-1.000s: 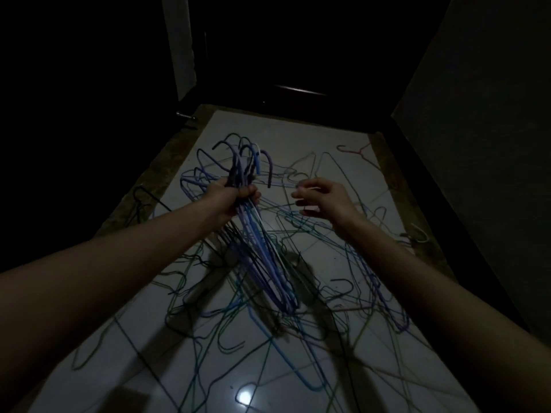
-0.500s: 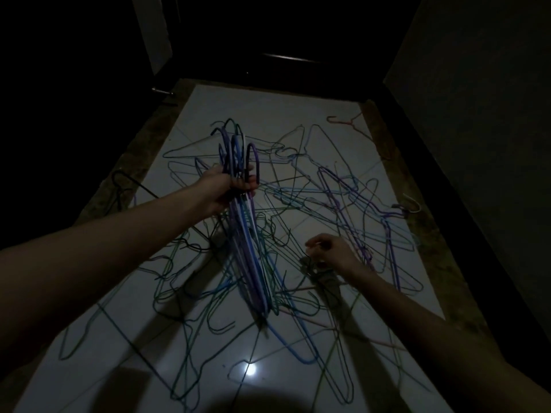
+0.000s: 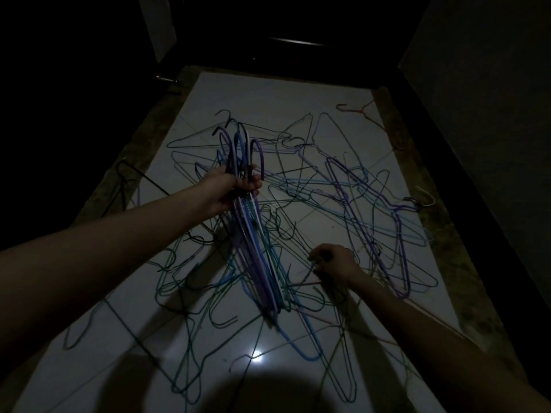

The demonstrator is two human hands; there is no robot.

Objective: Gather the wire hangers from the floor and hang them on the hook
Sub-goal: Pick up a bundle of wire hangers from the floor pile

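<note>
Dim scene, head view. Left hand (image 3: 235,189) is clamped around a bundle of wire hangers (image 3: 256,234) at the necks, hooks pointing up, bodies hanging down toward the floor (image 3: 268,96). Right hand (image 3: 334,262) is low on the pile of loose hangers (image 3: 343,198), fingers curled on a wire; which hanger it pinches is hard to tell in the tangle. Loose hangers are spread across the pale tiled floor, overlapping. One purple hanger (image 3: 384,231) lies right of centre, a reddish hanger (image 3: 357,110) sits apart at the far right edge. The wall hook is not visible.
</note>
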